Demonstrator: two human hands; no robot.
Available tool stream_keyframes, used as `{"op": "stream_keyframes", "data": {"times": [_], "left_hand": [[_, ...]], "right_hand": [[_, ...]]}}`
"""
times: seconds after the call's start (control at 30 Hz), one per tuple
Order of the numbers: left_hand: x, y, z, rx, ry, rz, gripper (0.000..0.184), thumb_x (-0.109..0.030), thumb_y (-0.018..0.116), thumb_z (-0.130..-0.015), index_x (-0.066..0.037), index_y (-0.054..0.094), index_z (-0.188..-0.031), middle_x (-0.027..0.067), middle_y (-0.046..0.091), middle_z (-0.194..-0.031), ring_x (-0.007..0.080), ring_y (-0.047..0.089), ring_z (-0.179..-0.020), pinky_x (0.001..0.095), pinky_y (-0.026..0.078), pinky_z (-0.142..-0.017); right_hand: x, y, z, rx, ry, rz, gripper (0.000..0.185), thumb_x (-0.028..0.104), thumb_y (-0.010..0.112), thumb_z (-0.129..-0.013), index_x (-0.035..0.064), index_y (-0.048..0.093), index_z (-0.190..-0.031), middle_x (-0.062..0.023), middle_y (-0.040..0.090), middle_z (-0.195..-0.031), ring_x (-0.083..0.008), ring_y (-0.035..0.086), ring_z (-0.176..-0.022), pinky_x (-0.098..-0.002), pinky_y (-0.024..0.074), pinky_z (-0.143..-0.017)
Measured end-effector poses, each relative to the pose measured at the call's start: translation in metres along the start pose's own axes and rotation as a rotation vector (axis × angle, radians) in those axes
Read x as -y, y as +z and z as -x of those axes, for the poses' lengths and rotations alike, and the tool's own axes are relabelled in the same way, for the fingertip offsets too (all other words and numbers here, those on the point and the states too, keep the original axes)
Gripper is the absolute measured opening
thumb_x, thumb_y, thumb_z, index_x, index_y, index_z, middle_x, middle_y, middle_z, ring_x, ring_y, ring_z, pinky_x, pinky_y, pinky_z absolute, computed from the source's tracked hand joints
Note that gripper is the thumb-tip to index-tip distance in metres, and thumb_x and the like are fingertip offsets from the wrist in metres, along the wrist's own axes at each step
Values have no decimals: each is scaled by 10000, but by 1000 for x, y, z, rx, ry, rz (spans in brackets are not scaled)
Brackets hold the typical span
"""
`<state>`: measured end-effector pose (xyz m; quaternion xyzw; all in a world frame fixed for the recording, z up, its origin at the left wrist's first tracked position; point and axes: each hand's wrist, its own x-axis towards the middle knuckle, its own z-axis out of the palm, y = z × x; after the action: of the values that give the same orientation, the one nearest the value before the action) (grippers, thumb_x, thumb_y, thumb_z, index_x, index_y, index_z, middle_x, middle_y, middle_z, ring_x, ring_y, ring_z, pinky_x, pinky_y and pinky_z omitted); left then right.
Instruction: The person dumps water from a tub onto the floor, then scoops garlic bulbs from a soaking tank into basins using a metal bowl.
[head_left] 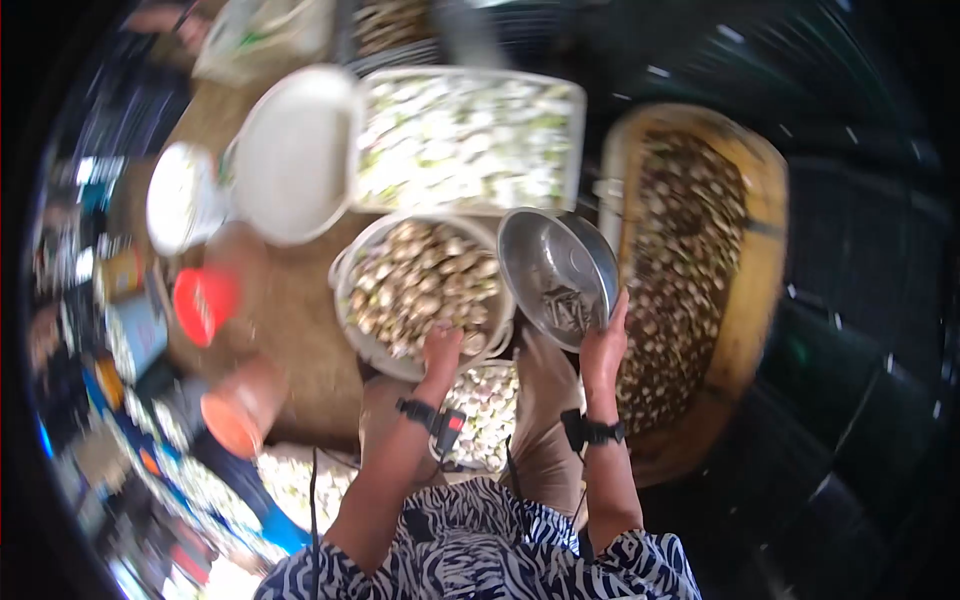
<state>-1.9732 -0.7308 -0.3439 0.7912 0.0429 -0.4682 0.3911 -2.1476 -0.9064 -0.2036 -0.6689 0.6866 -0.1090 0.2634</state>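
Looks like the reaching-in step: your left hand curled at brownish round bulbs in the round whitish plastic tub — can't tell if its fingers grip any — right hand closed on the shiny round metal bowl beside it, which next wants keeping steady.

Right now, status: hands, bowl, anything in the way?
Left hand at brown lumps in round tub, grip unclear. Right hand grips metal bowl, tilted, slender pieces inside. Possible snag: bowl overlaps tub's right rim in view.

Bowl glossy metal; oval tub smooth plastic; trousers matt cloth.
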Motion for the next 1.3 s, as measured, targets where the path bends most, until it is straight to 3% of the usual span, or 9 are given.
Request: {"op": "stream_keyframes", "data": {"times": [0.1,0.27,0.43,0.5,0.53,0.57,0.7,0.77,1.3], "left_hand": [[-59,86,51,183,336,21,212,-1,521,-775,-49,536,-981,4,544,-761,70,495,-605,204,415,-509],[-106,280,78,573,574,-315,270,-31,554,-789,-45,545,-1059,47,595,-866,104,558,-781,238,467,-672],[-122,471,-8,390,861,-760,471,-212,598,-754,7,487,-1157,214,550,-1057,351,517,-994,427,413,-861],[-132,517,-56,338,1020,-892,572,-276,582,-758,-12,415,-1238,253,486,-1154,405,455,-1082,449,381,-906],[-139,534,-79,314,1041,-986,615,-318,567,-768,-29,374,-1275,268,452,-1194,420,432,-1108,446,372,-920],[-146,545,-92,277,981,-1057,624,-355,538,-781,-56,346,-1294,272,443,-1200,431,433,-1106,453,369,-923],[-128,560,-159,458,740,-1050,648,-475,450,-805,-154,281,-1343,276,422,-1238,447,424,-1134,486,339,-946],[-96,556,-183,398,814,-1132,676,-546,424,-801,-120,339,-1318,239,466,-1227,414,435,-1138,462,328,-960],[56,504,-109,982,61,-925,624,-509,430,-869,-59,411,-1301,91,440,-1305,179,392,-1189,318,290,-989]], "right_hand": [[-102,-78,-8,-307,33,-327,682,-116,459,-724,58,273,-1357,-185,525,-1188,-229,511,-1086,-355,390,-929],[-258,-165,-89,-550,300,144,633,-6,497,-780,105,272,-1361,-233,446,-1257,-372,507,-1074,-408,429,-875],[-364,-169,-255,-390,332,345,620,90,463,-818,210,223,-1377,-236,447,-1231,-403,556,-934,-467,483,-742],[-413,-145,-317,-534,-50,515,574,119,429,-843,249,229,-1366,-218,381,-1298,-417,557,-913,-460,496,-713],[-391,-149,-338,-452,207,-68,518,99,489,-829,184,327,-1313,-248,370,-1286,-427,474,-1070,-460,439,-852],[-426,-126,-353,-539,-185,551,387,192,454,-889,200,383,-1269,-213,423,-1254,-407,502,-1027,-436,445,-825],[-441,-98,-354,-177,271,-117,371,190,432,-905,233,406,-1273,-137,469,-1220,-341,574,-910,-399,479,-759],[-469,-84,-341,-165,-176,25,545,70,438,-871,268,296,-1357,-198,452,-1248,-379,596,-841,-364,484,-718],[-554,-18,-140,254,346,211,559,112,549,-773,143,350,-1295,-234,510,-1088,-411,531,-934,-461,456,-750]]}}
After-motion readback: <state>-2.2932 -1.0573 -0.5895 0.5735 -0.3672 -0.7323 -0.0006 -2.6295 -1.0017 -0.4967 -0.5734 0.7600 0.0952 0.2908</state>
